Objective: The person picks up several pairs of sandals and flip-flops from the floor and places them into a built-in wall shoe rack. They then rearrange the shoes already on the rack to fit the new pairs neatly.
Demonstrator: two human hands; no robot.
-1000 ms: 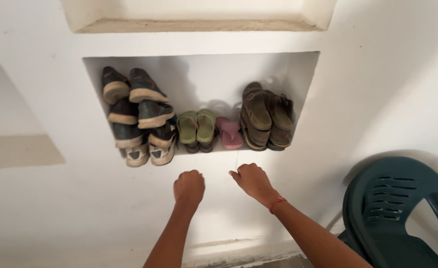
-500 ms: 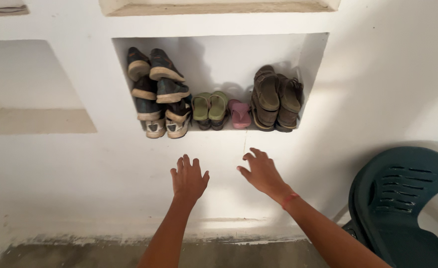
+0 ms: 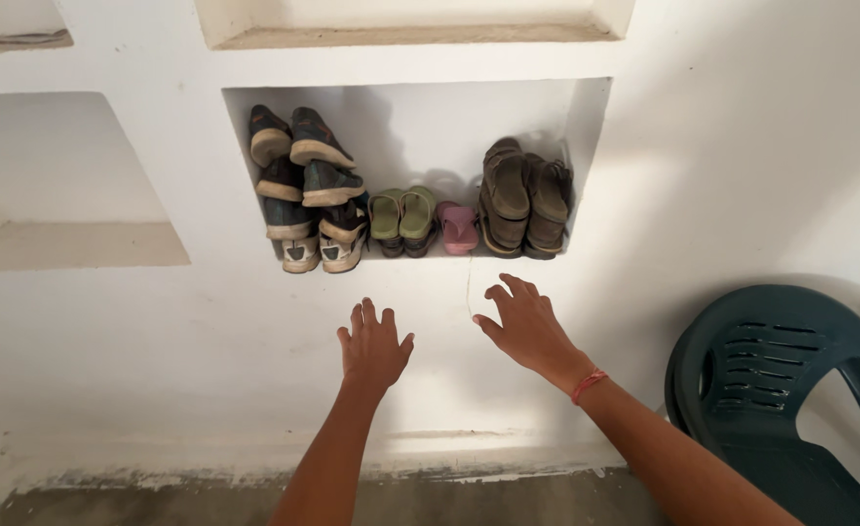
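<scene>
Both hands, left hand (image 3: 375, 348) & right hand (image 3: 528, 325), fingers spread, empty, below wall niche (image 3: 586, 127) w/ stacked shoes (image 3: 308, 190), green sandals (image 3: 401, 216), pink slipper (image 3: 459, 227); green plastic chair (image 3: 781, 390) at right.

Stacked shoes (image 3: 308, 190) are crowding the niche's (image 3: 586, 107) left edge, sandals (image 3: 522, 200) the right — bare wall (image 3: 430, 127) is showing above the green slippers (image 3: 401, 216).

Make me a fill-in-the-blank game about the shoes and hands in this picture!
1. The pink sandal stands right beside the ____ sandals.
2. The thread around the right wrist is ____.
3. Both the left hand and the right hand have their fingers ____.
4. The plastic chair stands to the ____ of the wall niche.

Missing words: green; red; spread open; right
</scene>
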